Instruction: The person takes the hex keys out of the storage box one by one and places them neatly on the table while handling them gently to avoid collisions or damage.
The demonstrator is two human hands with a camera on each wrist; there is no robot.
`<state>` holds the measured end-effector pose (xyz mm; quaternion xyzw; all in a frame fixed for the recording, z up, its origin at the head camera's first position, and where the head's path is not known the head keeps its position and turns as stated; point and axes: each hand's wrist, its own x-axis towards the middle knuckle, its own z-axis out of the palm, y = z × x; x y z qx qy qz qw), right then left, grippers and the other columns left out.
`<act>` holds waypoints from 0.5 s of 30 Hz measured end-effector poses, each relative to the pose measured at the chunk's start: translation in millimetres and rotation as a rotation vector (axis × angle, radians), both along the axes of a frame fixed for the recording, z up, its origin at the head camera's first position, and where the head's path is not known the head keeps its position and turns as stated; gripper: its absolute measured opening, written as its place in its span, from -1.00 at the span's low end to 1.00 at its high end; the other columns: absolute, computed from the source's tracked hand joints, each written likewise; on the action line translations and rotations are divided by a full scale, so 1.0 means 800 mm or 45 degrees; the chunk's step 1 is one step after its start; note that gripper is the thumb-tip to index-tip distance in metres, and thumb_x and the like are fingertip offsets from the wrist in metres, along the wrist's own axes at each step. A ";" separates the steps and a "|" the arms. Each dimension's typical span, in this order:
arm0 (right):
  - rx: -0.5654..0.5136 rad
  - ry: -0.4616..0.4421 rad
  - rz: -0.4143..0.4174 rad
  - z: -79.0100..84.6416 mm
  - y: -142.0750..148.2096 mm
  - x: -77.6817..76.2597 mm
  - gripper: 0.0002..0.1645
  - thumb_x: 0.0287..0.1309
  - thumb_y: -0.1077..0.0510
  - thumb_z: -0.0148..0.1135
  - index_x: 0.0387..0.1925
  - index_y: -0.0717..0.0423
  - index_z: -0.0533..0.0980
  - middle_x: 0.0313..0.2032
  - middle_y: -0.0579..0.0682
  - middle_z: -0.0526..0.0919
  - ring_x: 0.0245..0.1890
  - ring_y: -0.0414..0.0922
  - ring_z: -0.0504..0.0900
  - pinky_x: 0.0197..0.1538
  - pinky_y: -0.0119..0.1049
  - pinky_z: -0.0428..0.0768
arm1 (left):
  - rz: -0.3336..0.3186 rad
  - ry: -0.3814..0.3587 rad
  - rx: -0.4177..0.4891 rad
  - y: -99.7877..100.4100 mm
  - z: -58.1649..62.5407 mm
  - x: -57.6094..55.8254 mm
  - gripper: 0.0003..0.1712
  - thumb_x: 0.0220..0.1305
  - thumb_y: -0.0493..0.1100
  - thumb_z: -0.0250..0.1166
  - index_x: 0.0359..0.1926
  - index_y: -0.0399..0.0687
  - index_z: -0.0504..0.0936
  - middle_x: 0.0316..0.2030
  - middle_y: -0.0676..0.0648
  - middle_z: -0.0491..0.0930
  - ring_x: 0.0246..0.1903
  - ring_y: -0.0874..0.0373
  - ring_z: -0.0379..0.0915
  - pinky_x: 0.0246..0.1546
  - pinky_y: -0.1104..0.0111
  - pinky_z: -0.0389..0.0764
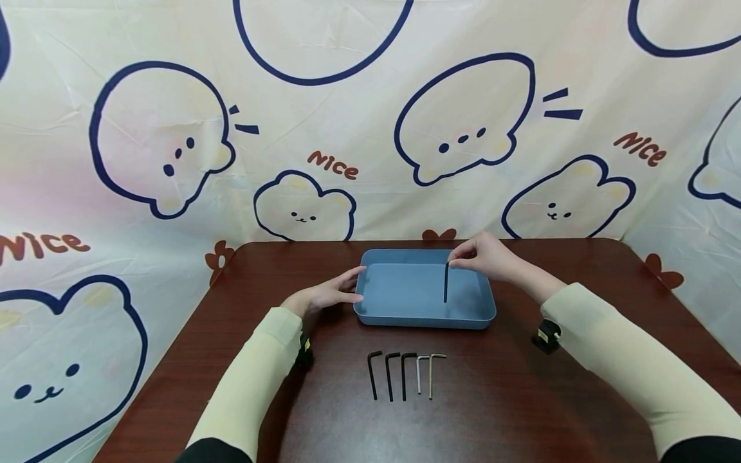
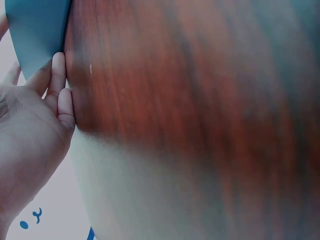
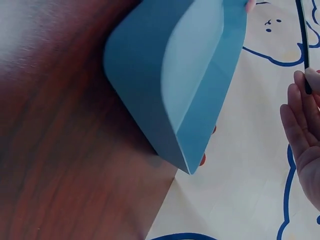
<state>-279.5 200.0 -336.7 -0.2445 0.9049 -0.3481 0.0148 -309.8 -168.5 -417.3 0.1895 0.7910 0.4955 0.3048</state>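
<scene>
My right hand (image 1: 482,256) pinches a black hex key (image 1: 446,283) between thumb and fingertips. The key hangs upright over the right half of the blue tray (image 1: 399,319), and its long arm also shows in the right wrist view. At the tray's left end, my left hand (image 1: 324,294) touches the wall with extended fingers, thumb nearer the front. The left wrist view shows these fingers (image 2: 58,70) against the tray's outer side. In front of the tray, several L-shaped hex keys lie in a row: three black ones (image 1: 389,378), a silver one (image 1: 419,376) and a brass-toned one (image 1: 431,378).
The tray stands near the back of a dark brown wooden table (image 1: 521,399). A pale cloth (image 1: 370,128) with cartoon animals hangs behind and around the table.
</scene>
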 end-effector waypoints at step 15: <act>-0.067 0.024 0.003 -0.016 0.014 0.041 -0.87 0.12 0.25 0.39 -0.26 0.17 0.72 -0.33 -0.05 0.72 -0.32 -0.09 0.60 -0.30 -0.31 0.59 | -0.007 0.003 0.004 0.000 0.003 0.003 -0.11 0.40 -0.18 0.18 0.55 0.09 -0.15 0.51 -0.21 -0.22 0.46 -0.15 -0.25 0.34 -0.15 -0.15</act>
